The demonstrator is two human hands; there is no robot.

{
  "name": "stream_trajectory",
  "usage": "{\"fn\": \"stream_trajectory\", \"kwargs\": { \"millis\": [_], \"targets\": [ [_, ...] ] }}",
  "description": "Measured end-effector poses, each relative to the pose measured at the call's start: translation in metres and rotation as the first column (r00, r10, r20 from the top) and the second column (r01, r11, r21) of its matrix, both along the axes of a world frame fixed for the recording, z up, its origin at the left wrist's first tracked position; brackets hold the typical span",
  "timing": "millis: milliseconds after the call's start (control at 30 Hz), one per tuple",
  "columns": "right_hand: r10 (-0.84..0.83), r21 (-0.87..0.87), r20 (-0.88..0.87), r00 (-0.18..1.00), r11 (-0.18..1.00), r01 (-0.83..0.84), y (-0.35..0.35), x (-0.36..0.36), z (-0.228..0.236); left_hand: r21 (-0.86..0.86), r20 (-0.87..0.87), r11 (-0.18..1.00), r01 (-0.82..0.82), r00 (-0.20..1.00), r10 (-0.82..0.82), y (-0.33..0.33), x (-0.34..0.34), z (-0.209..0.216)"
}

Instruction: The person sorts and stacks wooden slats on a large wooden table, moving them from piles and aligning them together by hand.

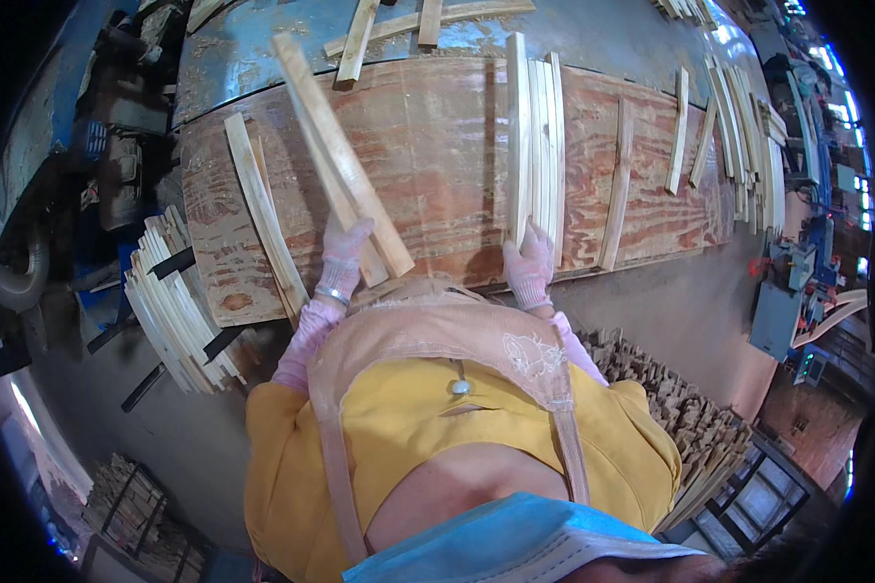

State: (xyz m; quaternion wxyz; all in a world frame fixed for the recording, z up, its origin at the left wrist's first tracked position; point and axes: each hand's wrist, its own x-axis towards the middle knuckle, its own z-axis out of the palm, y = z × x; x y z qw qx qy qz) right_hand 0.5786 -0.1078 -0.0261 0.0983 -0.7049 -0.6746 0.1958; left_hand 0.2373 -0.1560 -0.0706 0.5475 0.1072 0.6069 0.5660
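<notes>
Left hand point(344, 251) closes around slanted tan battens point(345, 155); right hand point(529, 266), near the plywood worktop's point(447, 175) front edge, grips pale, straight strips point(537, 136).

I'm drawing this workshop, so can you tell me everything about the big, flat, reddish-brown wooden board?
The big, flat, reddish-brown wooden board looks like plywood, with dark, wavy grain. It lies flat, longer from left to right, with a blue surface along its far edge. Long, pale wooden strips lie on it. I can't tell whether the pink-gloved left hand and right hand touch it.
</notes>
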Motion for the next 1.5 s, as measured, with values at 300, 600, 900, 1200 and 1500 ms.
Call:
{"fn": "stream_trajectory", "kwargs": {
  "millis": [300,600,900,1200,1500],
  "targets": [
    [-0.055,0.283,0.286,0.957,0.959,-0.03,-0.004,0.009,-0.032,0.182,-0.068,0.93,0.319,0.948,-0.312,0.041,0.046,0.028],
    [-0.161,-0.229,-0.658,0.735,0.973,0.008,0.061,-0.09,0.042,0.18,-0.093,0.849,0.497,0.868,-0.489,0.06,0.114,0.061],
    [-0.048,0.102,0.266,0.963,0.995,0.021,0.055,0.076,0.013,-0.129,-0.114,0.885,0.447,0.88,-0.461,0.053,0.116,0.012],
    [-0.313,0.147,-0.455,0.834,0.897,0.417,0.102,0.241,-0.17,-0.139,-0.031,0.899,0.415,0.906,-0.423,0.073,0.158,-0.036],
    [-0.352,0.156,0.258,0.9,0.934,0.321,0.091,0.277,-0.009,-0.282,-0.405,0.764,0.58,0.65,-0.643,0.086,0.2,-0.024]
  ]
}}
